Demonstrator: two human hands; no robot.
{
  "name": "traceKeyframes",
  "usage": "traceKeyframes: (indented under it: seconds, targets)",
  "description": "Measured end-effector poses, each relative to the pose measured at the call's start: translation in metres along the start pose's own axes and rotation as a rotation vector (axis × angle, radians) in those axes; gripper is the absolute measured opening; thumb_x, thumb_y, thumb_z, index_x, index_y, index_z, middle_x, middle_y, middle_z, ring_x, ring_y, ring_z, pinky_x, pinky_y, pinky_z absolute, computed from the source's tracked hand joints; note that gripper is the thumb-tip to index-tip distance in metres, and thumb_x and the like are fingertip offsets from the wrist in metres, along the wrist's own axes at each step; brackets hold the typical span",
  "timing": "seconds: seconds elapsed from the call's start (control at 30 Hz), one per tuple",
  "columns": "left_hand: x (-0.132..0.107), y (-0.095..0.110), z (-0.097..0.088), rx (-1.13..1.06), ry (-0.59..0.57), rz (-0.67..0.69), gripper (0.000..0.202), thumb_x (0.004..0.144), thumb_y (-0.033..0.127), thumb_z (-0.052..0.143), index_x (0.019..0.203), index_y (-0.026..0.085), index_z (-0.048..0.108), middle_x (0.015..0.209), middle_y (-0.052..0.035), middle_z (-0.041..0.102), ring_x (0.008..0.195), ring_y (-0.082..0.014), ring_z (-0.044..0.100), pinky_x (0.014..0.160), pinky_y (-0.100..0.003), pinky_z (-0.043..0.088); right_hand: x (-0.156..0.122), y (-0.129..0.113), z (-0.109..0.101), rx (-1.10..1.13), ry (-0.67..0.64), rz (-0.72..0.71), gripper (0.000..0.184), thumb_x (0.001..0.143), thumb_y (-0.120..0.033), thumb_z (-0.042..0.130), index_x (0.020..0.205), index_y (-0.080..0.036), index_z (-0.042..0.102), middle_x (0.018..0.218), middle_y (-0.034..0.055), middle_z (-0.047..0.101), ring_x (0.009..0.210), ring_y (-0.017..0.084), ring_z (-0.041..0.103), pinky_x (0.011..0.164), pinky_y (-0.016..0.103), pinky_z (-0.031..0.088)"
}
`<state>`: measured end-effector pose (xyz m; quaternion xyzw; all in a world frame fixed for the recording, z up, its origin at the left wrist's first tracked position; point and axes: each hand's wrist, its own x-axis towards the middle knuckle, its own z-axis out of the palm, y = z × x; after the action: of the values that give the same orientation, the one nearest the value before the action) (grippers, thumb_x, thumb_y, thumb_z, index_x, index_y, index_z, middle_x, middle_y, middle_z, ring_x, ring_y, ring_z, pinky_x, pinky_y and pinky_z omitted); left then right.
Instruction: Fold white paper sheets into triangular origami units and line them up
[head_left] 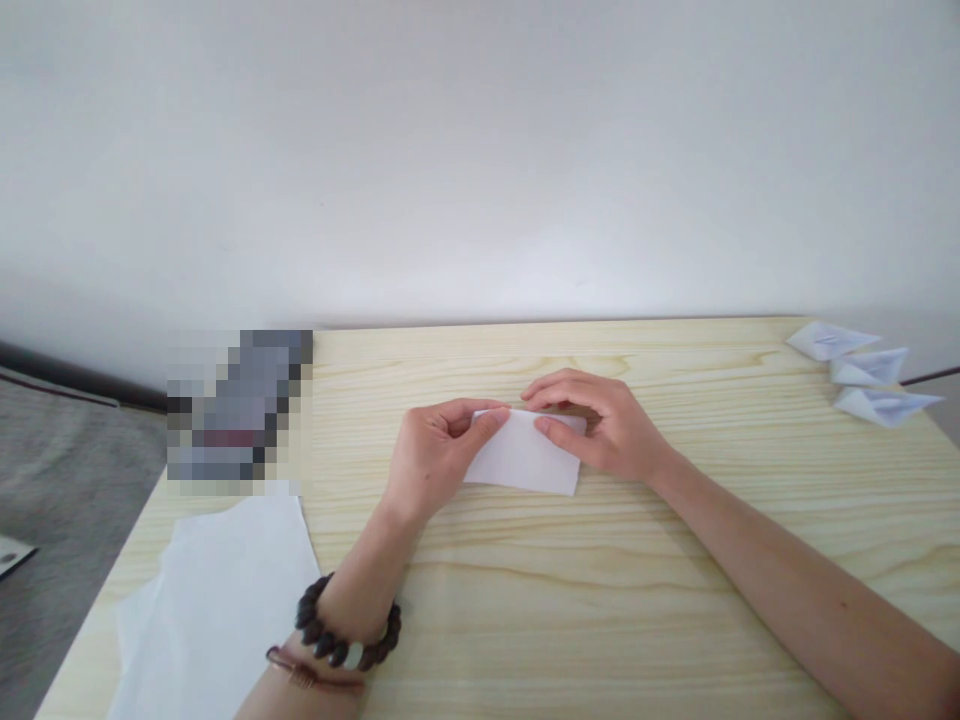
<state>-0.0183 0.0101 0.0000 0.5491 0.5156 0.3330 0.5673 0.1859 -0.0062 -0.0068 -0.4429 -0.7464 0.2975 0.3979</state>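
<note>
A small folded sheet of white paper [521,455] is held just above the middle of the wooden table. My left hand [439,445] pinches its upper left edge, thumb on the near face and fingers behind. On the upper right, my right hand [600,420] grips the same paper, its thumb on the front and its fingers curved over the top edge. The fingertips of both hands come close together along that edge. A dark beaded bracelet [322,632] and a thin brown cord circle my left wrist.
Several loose white sheets [225,600] lie at the table's left front. Behind them is a blurred-out dark object [244,405]. Three folded paper boats [874,370] stand at the right back corner. A white wall [525,170] rises behind the wooden table [525,620].
</note>
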Motion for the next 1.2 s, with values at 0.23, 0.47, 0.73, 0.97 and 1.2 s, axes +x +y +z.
traceKeyframes:
  seconds: [0.23,0.47,0.73,0.97,1.2]
  targets:
    - [-0.005,0.001,0.008,0.153,-0.079,0.093,0.027,0.076,0.040,0.068,0.083,0.016,0.078,0.066,-0.0023,0.071,0.053,-0.0120,0.057,0.045,-0.018,0.038,0.003,-0.002,-0.002,-0.004,-0.133,0.009,0.010,0.086,-0.025,0.058,0.078,-0.018,0.063,0.077,0.0034,0.066,0.070,0.015,0.060,0.069,0.029,0.046]
    - [-0.007,0.000,0.012,0.232,-0.038,0.141,0.025,0.077,0.039,0.067,0.081,0.017,0.078,0.066,-0.0013,0.072,0.052,-0.0111,0.054,0.045,-0.019,0.036,0.002,0.000,0.000,-0.059,-0.166,0.026,0.011,0.086,-0.025,0.057,0.077,-0.019,0.060,0.078,0.0022,0.066,0.072,0.014,0.058,0.072,0.028,0.043]
    - [-0.004,0.002,0.009,0.112,0.003,0.075,0.024,0.074,0.038,0.069,0.079,0.015,0.075,0.063,-0.0012,0.069,0.051,-0.0105,0.053,0.045,-0.019,0.036,0.002,0.002,0.000,-0.032,-0.180,0.051,0.012,0.086,-0.025,0.055,0.077,-0.018,0.057,0.075,0.0014,0.060,0.065,0.011,0.053,0.060,0.023,0.041]
    - [-0.001,0.001,0.004,0.034,0.145,0.045,0.028,0.070,0.041,0.072,0.079,0.014,0.075,0.062,-0.0015,0.069,0.049,-0.0107,0.052,0.044,-0.020,0.036,0.001,0.005,-0.008,0.043,-0.207,0.116,0.008,0.083,-0.020,0.055,0.075,-0.018,0.055,0.073,0.0006,0.059,0.061,0.010,0.052,0.056,0.021,0.041]
    - [0.002,-0.002,0.005,-0.071,0.282,0.066,0.028,0.069,0.040,0.075,0.081,0.014,0.075,0.063,-0.0013,0.069,0.054,-0.0098,0.052,0.047,-0.018,0.036,0.002,0.009,-0.013,0.114,-0.166,0.125,0.010,0.080,-0.020,0.055,0.071,-0.017,0.055,0.069,0.0006,0.057,0.061,0.010,0.050,0.053,0.021,0.039]
